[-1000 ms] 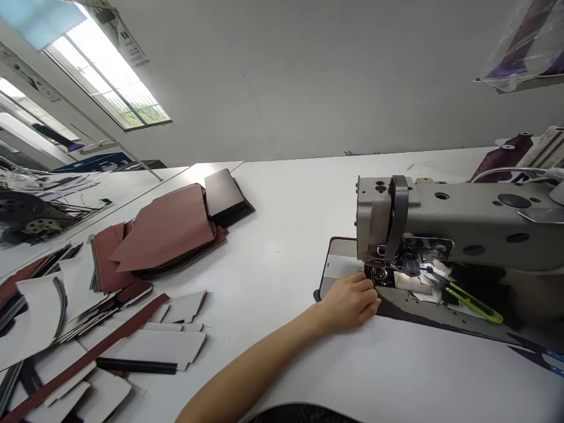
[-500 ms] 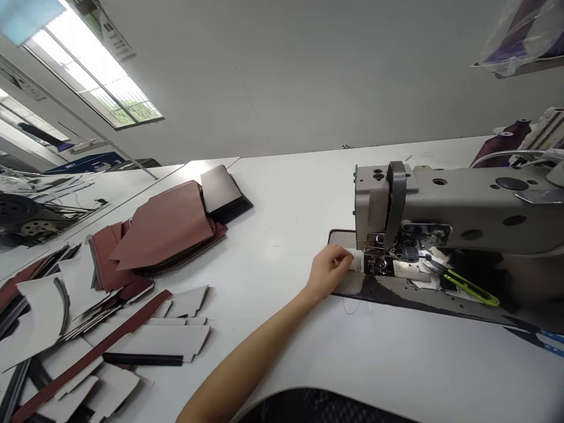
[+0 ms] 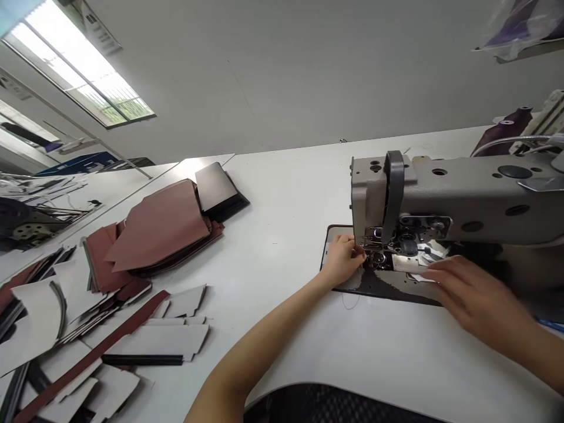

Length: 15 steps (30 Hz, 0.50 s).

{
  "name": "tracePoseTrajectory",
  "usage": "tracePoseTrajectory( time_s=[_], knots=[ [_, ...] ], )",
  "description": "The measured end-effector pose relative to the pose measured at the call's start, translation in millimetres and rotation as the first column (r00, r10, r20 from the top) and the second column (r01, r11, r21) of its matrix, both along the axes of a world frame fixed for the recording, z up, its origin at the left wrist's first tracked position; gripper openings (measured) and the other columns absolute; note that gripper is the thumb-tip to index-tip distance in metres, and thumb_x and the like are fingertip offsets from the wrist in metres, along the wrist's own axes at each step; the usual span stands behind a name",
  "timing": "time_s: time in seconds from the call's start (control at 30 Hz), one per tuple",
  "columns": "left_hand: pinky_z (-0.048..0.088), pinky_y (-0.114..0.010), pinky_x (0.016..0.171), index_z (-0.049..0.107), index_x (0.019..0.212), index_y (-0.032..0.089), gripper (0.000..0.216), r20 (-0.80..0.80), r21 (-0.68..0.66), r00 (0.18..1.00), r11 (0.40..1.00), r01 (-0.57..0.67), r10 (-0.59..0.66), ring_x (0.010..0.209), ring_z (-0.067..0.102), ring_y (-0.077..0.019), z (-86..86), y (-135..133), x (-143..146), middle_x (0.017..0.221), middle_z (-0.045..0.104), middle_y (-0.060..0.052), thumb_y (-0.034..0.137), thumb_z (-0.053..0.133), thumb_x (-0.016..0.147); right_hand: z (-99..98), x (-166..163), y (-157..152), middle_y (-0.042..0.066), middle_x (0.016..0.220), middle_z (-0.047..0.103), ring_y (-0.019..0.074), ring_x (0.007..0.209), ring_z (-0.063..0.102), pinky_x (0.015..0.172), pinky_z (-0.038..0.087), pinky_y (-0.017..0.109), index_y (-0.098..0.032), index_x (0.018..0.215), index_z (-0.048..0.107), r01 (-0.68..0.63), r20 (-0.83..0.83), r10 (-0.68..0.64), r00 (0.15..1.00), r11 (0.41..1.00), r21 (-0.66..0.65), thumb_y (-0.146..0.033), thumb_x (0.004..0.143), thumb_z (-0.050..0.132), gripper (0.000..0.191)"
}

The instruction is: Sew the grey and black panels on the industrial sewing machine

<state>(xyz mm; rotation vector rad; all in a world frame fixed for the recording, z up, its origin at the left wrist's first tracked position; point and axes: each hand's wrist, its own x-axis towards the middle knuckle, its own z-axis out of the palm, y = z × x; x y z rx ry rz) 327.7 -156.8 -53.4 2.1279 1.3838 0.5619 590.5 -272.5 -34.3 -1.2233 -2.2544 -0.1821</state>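
Left hand (image 3: 346,258): fingers pinched narrow against the metal presser foot (image 3: 375,257) of the grey cast sewing machine (image 3: 462,200); what they pinch is too small to tell. Right hand (image 3: 467,294): loosely spread, blurred, holding nothing, over the dark machine bed; out of view half a second ago, now covering the green snips. Smooth white table (image 3: 286,235): bare at the front edge; flat reddish-brown pieces (image 3: 163,226) stacked well left.

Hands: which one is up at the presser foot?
The left hand: its fingers are at the metal foot under the sewing machine head. The right hand is blurred, lower over the machine bed, apart from the foot.
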Motion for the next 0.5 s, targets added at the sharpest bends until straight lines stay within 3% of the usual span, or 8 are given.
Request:
tracePoseTrajectory(
  time_s=[0.17,0.3,0.4,0.5],
  knots=[
    [0.049,-0.038,0.094,0.072,0.078,0.021,0.004,0.025,0.013,0.999,0.999,-0.033,0.033,0.107,0.055,-0.0247,-5.0,-5,-5,0.093,0.062,-0.005,0.020,0.071,0.082,-35.5,-46,30,0.011,0.103,0.067,0.0238,0.091,0.060,0.082,0.048,0.039,-0.020,0.126,0.065,0.092,0.148,-0.060,0.987,0.972,-0.217,-0.010,0.093,0.039,0.043],
    [0.046,-0.041,0.098,0.074,0.081,0.022,0.004,0.034,0.021,0.998,0.998,-0.062,0.062,0.107,0.055,-0.0248,-6.2,-7,-1,0.092,0.062,-0.005,0.024,0.072,0.084,-48.1,-60,44,0.009,0.107,0.070,0.0215,0.089,0.063,0.080,0.044,0.037,-0.025,0.118,0.070,0.154,0.150,-0.120,0.981,0.958,-0.243,-0.007,0.091,0.036,0.047],
    [0.044,-0.042,0.101,0.074,0.082,0.022,0.005,0.036,0.018,0.997,0.997,-0.074,0.073,0.107,0.056,-0.0250,-5.0,-8,1,0.093,0.063,-0.005,0.025,0.072,0.085,-50.3,-60,52,0.004,0.096,0.073,0.0191,0.086,0.066,0.080,0.044,0.035,-0.028,0.104,0.074,0.198,0.146,-0.165,0.975,0.949,-0.246,-0.013,0.096,0.037,0.041],
    [0.043,-0.044,0.102,0.075,0.083,0.023,0.005,0.039,0.012,0.996,0.997,-0.077,0.076,0.109,0.056,-0.0258,-4.9,-8,0,0.095,0.064,-0.005,0.026,0.072,0.085,-50.0,-62,57,0.005,0.085,0.073,0.0192,0.075,0.066,0.078,0.046,0.036,-0.023,0.106,0.074,0.251,0.178,-0.214,0.961,0.943,-0.221,-0.018,0.100,0.037,0.038]
  ],
)
